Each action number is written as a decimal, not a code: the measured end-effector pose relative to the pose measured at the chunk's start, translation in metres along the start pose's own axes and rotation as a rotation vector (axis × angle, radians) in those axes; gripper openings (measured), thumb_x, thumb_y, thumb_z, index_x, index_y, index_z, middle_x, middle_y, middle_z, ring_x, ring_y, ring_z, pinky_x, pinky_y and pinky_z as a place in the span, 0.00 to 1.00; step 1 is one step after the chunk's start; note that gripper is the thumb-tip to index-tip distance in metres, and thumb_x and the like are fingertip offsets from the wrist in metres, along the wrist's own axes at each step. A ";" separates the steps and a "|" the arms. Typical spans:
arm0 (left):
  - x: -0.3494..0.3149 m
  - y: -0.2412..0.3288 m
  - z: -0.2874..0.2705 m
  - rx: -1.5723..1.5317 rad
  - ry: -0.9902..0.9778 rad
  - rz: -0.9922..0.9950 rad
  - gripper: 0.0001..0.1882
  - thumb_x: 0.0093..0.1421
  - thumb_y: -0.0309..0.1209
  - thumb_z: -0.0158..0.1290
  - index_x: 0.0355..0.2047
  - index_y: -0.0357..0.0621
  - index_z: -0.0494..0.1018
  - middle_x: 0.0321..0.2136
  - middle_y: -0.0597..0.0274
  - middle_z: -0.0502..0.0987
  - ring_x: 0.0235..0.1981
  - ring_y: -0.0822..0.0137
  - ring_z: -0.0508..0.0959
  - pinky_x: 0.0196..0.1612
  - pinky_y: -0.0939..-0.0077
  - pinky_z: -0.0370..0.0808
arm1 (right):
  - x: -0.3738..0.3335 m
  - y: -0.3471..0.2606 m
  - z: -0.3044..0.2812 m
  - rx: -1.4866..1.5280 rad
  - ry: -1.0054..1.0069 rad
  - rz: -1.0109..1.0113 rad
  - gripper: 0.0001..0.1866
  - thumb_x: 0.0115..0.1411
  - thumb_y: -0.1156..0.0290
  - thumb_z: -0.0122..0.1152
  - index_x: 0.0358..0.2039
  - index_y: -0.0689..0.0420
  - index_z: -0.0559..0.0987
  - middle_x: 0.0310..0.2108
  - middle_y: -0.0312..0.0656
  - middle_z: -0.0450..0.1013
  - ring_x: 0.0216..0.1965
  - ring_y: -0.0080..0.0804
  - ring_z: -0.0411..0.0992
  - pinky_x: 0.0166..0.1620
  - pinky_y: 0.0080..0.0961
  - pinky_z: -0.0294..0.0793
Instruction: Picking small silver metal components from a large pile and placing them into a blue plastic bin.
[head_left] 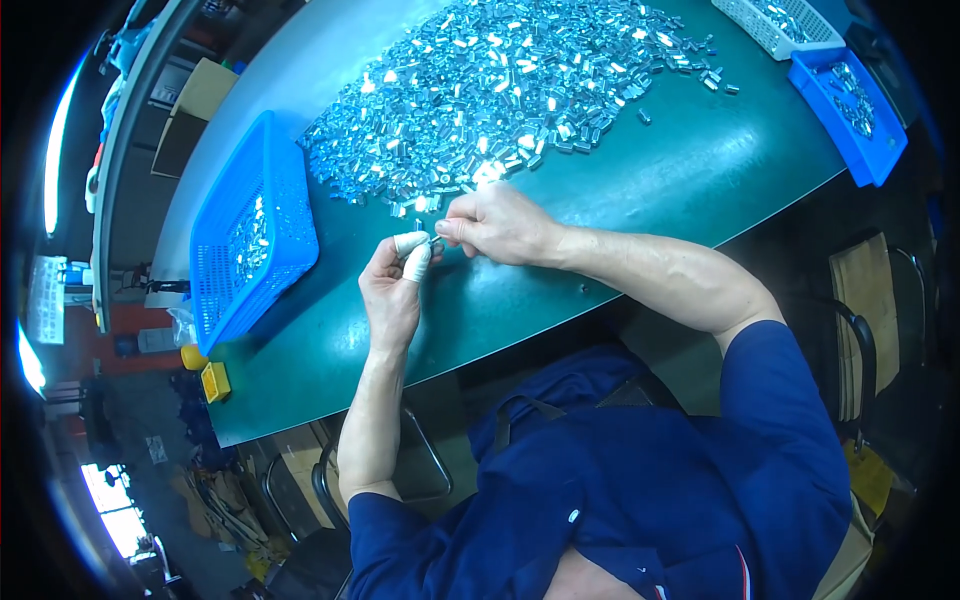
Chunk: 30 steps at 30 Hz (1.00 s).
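The green worktop (690,185) carries a broad, glittering pile (490,100) of small metal pieces along its far side, with a few strays at the right edge. At the left stands a blue basket (285,205) with more shiny pieces inside; at the far right, a blue tray (873,165) and, just beyond it, a white basket (750,28) hold some too.

The hands meet just in front of the pile, over the worktop. The left hand (390,292) is narrowed to a pinch on a small part (437,239), its thumb and forefinger wearing pale covers (416,264). The right hand (508,228) has its thumb and fingers drawn together at the same spot; whether it also grips the part, I cannot tell.

The part should be light, stiff and hardly fragile, but its smooth metal would probably slip in bare fingers. Best to take it across its sides with the fingertips, leaving the ends free. It looks silvery; its outline is mostly hidden by the fingers. The pile's pieces look short, straight-sided and bright, throwing white glints.
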<state>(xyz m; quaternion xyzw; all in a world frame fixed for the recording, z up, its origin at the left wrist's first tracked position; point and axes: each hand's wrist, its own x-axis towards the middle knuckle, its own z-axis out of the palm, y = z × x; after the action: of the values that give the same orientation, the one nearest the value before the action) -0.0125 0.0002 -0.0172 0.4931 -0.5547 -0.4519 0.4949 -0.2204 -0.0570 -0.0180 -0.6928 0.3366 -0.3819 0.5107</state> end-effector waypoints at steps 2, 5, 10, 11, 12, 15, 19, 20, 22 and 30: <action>-0.003 0.003 -0.006 0.045 0.010 0.021 0.09 0.66 0.22 0.59 0.46 0.35 0.77 0.39 0.58 0.83 0.39 0.70 0.83 0.46 0.77 0.79 | 0.000 -0.002 -0.001 0.024 -0.059 0.060 0.22 0.67 0.58 0.56 0.23 0.60 0.82 0.17 0.41 0.76 0.19 0.31 0.74 0.27 0.32 0.72; -0.004 0.013 -0.024 0.268 0.053 0.128 0.09 0.65 0.24 0.61 0.44 0.35 0.79 0.38 0.61 0.83 0.39 0.72 0.81 0.46 0.78 0.78 | 0.004 0.008 -0.005 0.133 -0.107 0.162 0.26 0.69 0.54 0.53 0.21 0.60 0.82 0.15 0.38 0.75 0.18 0.26 0.72 0.25 0.29 0.70; 0.034 0.055 -0.129 0.664 0.359 0.457 0.07 0.67 0.26 0.59 0.44 0.37 0.80 0.36 0.65 0.80 0.38 0.76 0.78 0.43 0.80 0.76 | 0.012 0.010 -0.013 0.229 0.117 0.199 0.26 0.73 0.53 0.53 0.22 0.58 0.79 0.16 0.33 0.71 0.17 0.18 0.66 0.23 0.21 0.65; 0.041 0.069 -0.145 0.742 0.446 0.399 0.09 0.68 0.27 0.59 0.45 0.36 0.80 0.37 0.63 0.81 0.39 0.74 0.79 0.45 0.78 0.76 | 0.012 0.011 -0.013 0.264 0.139 0.174 0.26 0.73 0.53 0.53 0.22 0.59 0.79 0.17 0.33 0.72 0.18 0.18 0.67 0.23 0.21 0.67; 0.047 0.084 -0.150 0.908 0.513 0.409 0.10 0.67 0.28 0.59 0.46 0.36 0.79 0.38 0.60 0.82 0.40 0.70 0.80 0.46 0.74 0.76 | 0.011 0.011 -0.014 0.273 0.133 0.162 0.26 0.74 0.55 0.53 0.23 0.60 0.79 0.17 0.34 0.72 0.19 0.18 0.68 0.25 0.20 0.68; 0.052 0.092 -0.151 1.254 0.565 0.558 0.12 0.66 0.28 0.59 0.48 0.37 0.79 0.41 0.54 0.83 0.42 0.60 0.82 0.49 0.66 0.77 | 0.012 0.010 -0.016 0.221 0.120 0.153 0.26 0.74 0.54 0.53 0.23 0.60 0.80 0.17 0.34 0.72 0.19 0.18 0.68 0.25 0.20 0.68; 0.042 0.050 -0.093 1.150 0.014 0.564 0.15 0.61 0.24 0.60 0.49 0.44 0.80 0.47 0.53 0.82 0.50 0.53 0.80 0.53 0.60 0.77 | 0.013 0.016 -0.013 0.244 0.127 0.142 0.26 0.73 0.54 0.54 0.23 0.60 0.80 0.17 0.34 0.73 0.20 0.18 0.69 0.25 0.20 0.68; 0.040 0.037 -0.073 1.200 -0.112 0.604 0.15 0.60 0.23 0.60 0.49 0.45 0.80 0.45 0.52 0.81 0.48 0.51 0.81 0.51 0.61 0.78 | 0.013 0.017 -0.013 0.204 0.110 0.157 0.25 0.72 0.54 0.55 0.23 0.60 0.80 0.17 0.34 0.73 0.19 0.19 0.70 0.25 0.21 0.69; 0.037 0.013 -0.048 1.215 -0.206 0.528 0.15 0.59 0.23 0.59 0.47 0.47 0.80 0.41 0.55 0.79 0.43 0.52 0.80 0.46 0.60 0.78 | 0.012 0.017 -0.012 0.161 0.086 0.174 0.24 0.72 0.54 0.56 0.23 0.59 0.80 0.17 0.34 0.74 0.19 0.20 0.70 0.25 0.23 0.69; 0.040 0.009 -0.039 1.183 -0.200 0.472 0.11 0.56 0.27 0.64 0.41 0.44 0.81 0.41 0.58 0.80 0.43 0.55 0.80 0.45 0.63 0.78 | 0.007 0.021 -0.006 -0.381 0.096 -0.096 0.20 0.67 0.55 0.59 0.25 0.58 0.82 0.19 0.45 0.76 0.26 0.43 0.76 0.34 0.43 0.73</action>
<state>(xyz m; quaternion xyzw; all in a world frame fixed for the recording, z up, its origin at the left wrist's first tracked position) 0.0243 -0.0392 -0.0001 0.5029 -0.8472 0.0076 0.1713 -0.2235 -0.0711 -0.0356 -0.7730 0.3934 -0.3680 0.3351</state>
